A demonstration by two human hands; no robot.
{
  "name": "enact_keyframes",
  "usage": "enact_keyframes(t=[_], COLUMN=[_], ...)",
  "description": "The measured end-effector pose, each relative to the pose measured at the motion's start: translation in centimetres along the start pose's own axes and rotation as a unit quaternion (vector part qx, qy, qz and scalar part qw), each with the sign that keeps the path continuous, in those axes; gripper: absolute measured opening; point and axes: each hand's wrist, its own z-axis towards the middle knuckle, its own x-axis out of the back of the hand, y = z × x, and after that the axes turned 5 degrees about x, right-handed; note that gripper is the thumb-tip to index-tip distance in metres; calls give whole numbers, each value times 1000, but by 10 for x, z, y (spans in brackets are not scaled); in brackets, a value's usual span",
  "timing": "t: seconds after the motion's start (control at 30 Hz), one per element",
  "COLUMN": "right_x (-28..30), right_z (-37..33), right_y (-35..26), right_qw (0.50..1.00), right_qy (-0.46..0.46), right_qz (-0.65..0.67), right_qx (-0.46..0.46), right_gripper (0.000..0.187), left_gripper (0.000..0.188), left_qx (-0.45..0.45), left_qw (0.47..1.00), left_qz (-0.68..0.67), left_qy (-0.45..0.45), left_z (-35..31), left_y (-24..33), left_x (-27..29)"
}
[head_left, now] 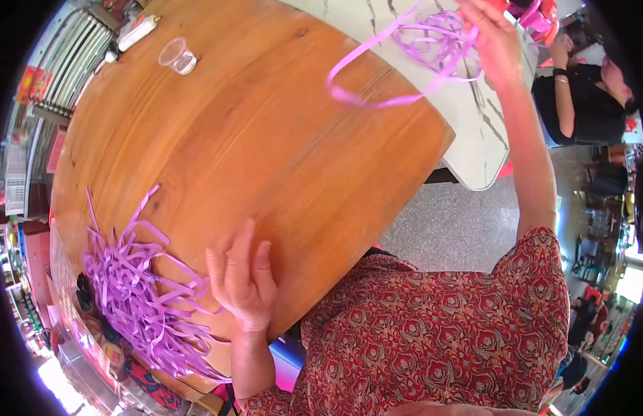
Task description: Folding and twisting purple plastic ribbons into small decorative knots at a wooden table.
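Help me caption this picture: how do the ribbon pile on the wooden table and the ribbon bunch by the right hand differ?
The ribbon pile is larger and denser; the ribbon bunch, smaller, looser. The pile looks deeper purple, the bunch paler. The pile lies by the left hand, the bunch by the right hand. Both are tangled ribbon.

Brown wooden table (252,152), heaped purple ribbons (141,298) at lower left, clear cup (178,57) at upper left

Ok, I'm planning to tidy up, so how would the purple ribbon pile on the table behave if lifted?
The ribbon pile would likely sag, since its thin strips bend and curl. It's probably light for its bulk, being loose loops. Lifting some may drag others, as they overlap.
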Motion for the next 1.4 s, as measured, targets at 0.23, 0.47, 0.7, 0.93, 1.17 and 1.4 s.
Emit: enact_keyframes(t=[0.23,0.47,0.7,0.93,1.17,1.4], right_x=[39,-11,-185,-346,-443,-483], right_z=[45,-8,-102,-169,-195,-210], right_y=[20,11,-37,-83,-86,-75], right_qw=[952,937,872,717,647,610], right_qy=[88,-53,-422,-570,-546,-481], right_qz=[-69,-310,-121,56,-25,-53], right_qx=[284,150,216,398,532,628], right_gripper=[20,26,16,10,16,14], left_gripper=[24,16,12,19,17,14], left_qx=[-63,-67,-113,-143,-166,-168], left_qw=[997,995,993,988,983,984], left_qz=[28,20,7,-37,-43,-21], left_qy=[-26,-67,-24,-41,-64,-49], left_z=[4,5,-2,-9,-11,-14], left_y=[-2,-5,-20,-22,-22,-24], left_x=[-11,-2,-5,-8,-12,-12])
